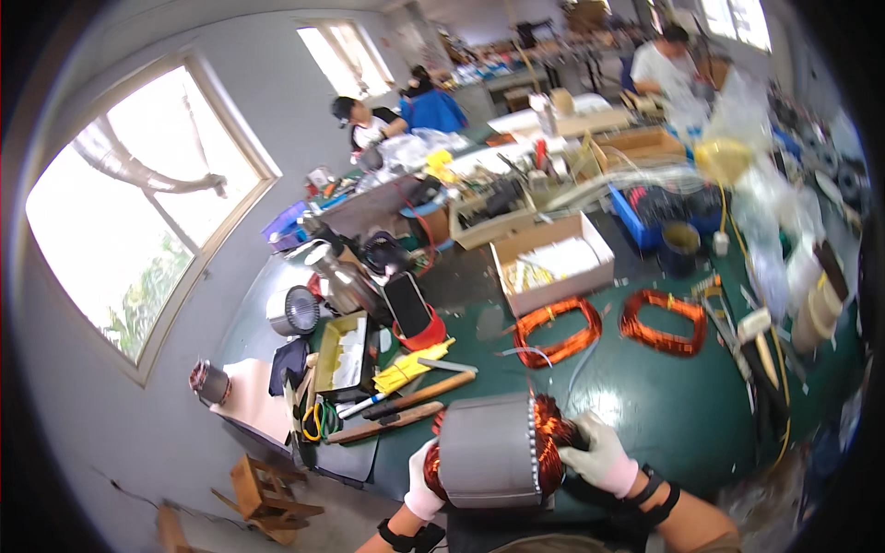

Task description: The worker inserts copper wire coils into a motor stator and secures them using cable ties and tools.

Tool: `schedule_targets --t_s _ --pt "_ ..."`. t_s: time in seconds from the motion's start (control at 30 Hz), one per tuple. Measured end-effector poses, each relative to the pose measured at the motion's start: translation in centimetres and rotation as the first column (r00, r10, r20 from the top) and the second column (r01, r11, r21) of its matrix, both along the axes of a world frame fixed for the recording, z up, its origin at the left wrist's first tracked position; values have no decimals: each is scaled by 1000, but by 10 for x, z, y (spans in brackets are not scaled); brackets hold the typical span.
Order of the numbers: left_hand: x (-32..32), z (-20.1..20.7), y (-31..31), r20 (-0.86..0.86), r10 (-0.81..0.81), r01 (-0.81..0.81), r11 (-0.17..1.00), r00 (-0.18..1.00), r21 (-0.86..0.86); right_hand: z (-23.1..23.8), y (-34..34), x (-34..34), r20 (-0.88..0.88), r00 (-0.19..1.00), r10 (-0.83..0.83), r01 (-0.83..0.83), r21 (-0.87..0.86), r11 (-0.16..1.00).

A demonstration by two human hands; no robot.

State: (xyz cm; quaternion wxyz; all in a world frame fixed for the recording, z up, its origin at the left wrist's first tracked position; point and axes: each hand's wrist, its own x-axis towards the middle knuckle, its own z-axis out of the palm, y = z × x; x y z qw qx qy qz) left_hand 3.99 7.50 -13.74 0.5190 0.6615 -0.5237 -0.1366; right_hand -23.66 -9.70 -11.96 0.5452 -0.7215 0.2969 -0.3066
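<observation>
Since the motor stator [487, 452] lies low-centre, axis left-to-right, I have left hand [424, 483], part-hidden, cupping its left end and right hand [604, 458], half-curled, touching the right copper winding [549, 435]; neither's nearer, can't tell if either grips.

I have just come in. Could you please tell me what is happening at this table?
A person in white gloves is handling a grey metal cylinder with copper windings at both ends. The left hand is against its left end; the right hand is at the windings on the right, its fingertips partly hidden. Beyond, two separate copper coils lie on the green table, near an open box.
</observation>
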Motion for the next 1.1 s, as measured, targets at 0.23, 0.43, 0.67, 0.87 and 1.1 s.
schedule_targets --t_s 0.23,0.43,0.67,0.87,1.1 --pt "-6 18 -14 -8 -8 9 996 1000 85 -23 -10 15 281 958 48 -141 320 937" --pt "-3 17 -14 -111 -15 19 999 994 33 7 -8 16 263 958 110 -202 356 912" --pt "2 12 -19 -90 -78 90 987 993 134 11 0 7 177 980 91 -145 320 936" --pt "-5 4 -15 -289 48 -41 999 956 27 -22 -4 22 178 982 56 -82 142 986" --pt "-11 19 -14 -138 -92 88 995 986 -37 -36 -10 8 119 993 10 -24 121 992"
